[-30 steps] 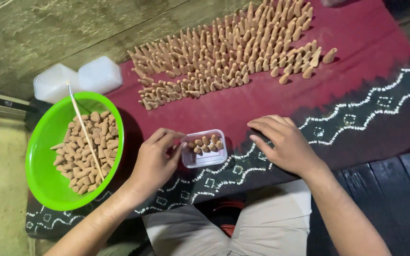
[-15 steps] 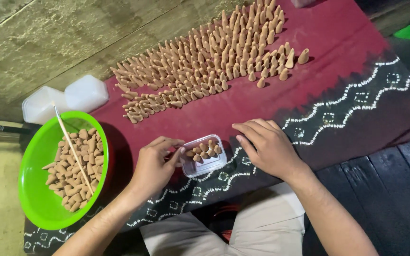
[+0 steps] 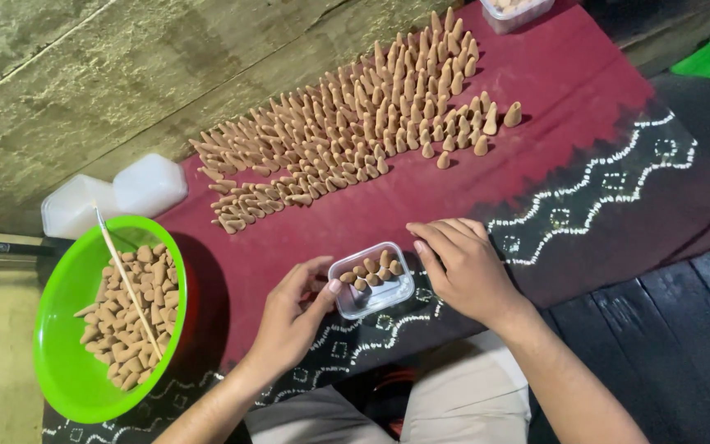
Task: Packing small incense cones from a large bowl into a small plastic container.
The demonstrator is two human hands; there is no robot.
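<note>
A small clear plastic box (image 3: 371,284) holding several tan incense cones sits on the maroon patterned cloth (image 3: 585,107) in front of me. My left hand (image 3: 293,316) touches the box's left edge with thumb and fingertips. My right hand (image 3: 462,267) rests just right of the box, fingers curled toward it, and holds nothing that I can see. Beyond them, many tan cones (image 3: 355,131) stand and lie in rows across the cloth.
A green bowl (image 3: 63,370) with several cones and a thin wooden stick (image 3: 129,284) stands at the left. Two white plastic lids (image 3: 112,197) lie behind it. Another clear box (image 3: 515,10) is at the top edge. Dark floorboards (image 3: 692,329) lie at right.
The view has shifted, so everything sits lower and further right in frame. My hands stay on either side of the small box, with the left fingers now on its edge.
</note>
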